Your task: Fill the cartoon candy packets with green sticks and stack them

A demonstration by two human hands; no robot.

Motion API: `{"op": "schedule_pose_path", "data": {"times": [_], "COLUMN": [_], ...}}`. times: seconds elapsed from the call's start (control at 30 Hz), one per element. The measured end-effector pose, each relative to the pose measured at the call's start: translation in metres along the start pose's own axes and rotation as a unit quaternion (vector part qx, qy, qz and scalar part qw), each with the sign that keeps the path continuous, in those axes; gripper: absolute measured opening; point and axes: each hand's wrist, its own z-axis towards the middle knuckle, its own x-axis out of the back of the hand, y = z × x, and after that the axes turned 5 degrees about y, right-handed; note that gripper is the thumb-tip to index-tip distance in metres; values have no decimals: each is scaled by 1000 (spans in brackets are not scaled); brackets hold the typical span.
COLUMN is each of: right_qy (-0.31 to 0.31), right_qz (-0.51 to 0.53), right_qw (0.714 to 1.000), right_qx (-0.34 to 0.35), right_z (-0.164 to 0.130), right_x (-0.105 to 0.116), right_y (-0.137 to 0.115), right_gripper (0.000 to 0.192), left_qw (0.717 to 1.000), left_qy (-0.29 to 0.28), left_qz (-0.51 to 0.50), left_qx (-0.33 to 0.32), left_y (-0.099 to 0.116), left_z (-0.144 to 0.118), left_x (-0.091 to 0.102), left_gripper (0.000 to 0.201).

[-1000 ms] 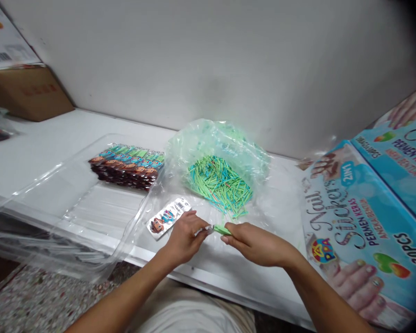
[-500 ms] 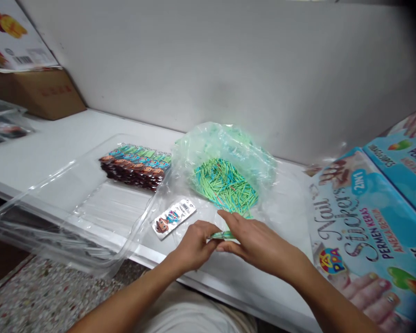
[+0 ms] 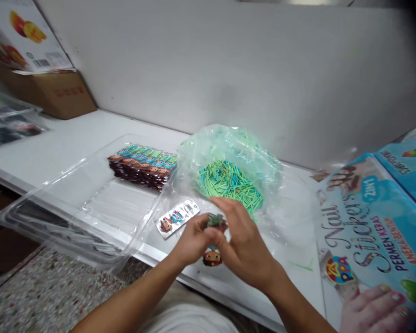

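My left hand point(image 3: 193, 240) is closed on a small bundle of thin green sticks point(image 3: 215, 221), seen nearly end-on. My right hand point(image 3: 246, 243) curves around the bundle from the other side, its thumb against it and its fingers arched above. Below the hands shows part of a packet with a cartoon face point(image 3: 212, 258); whether it is held or lies on the table I cannot tell. Left of my hands lies a flat white packet with a cartoon figure point(image 3: 178, 218). Beyond them, an open clear plastic bag point(image 3: 229, 138) holds loose green and blue sticks point(image 3: 232, 185).
A clear plastic tray point(image 3: 90, 185) overhangs the table's front edge, with stacked filled packets point(image 3: 142, 166) at its back. Blue printed "Nail Stickers" boxes point(image 3: 370, 231) stand at right. A brown carton point(image 3: 62, 95) is at back left, and a wall point(image 3: 211, 60) rises behind.
The bundle has turned from side-on to nearly end-on between my hands. My right hand has turned more upright, and a cartoon-faced packet now shows beneath. The view has shifted slightly.
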Motion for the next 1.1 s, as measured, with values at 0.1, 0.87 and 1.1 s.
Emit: {"op": "schedule_pose_path", "data": {"times": [0.1, 0.87, 1.1], "right_qy": [62, -5, 34], "right_qz": [77, 404, 442], "right_qw": [984, 865, 836], "right_qx": [-147, -297, -323], "right_z": [-8, -34, -36], "right_x": [-4, -40, -41], "right_y": [16, 36, 36], "right_gripper": [42, 17, 28], "left_qw": [986, 995, 994], "left_qy": [71, 29, -18], "left_qz": [-126, -95, -103], "left_qx": [82, 29, 25], "left_y": [15, 30, 31], "left_z": [6, 11, 11], "left_x": [11, 16, 15], "left_gripper": [39, 32, 22]}}
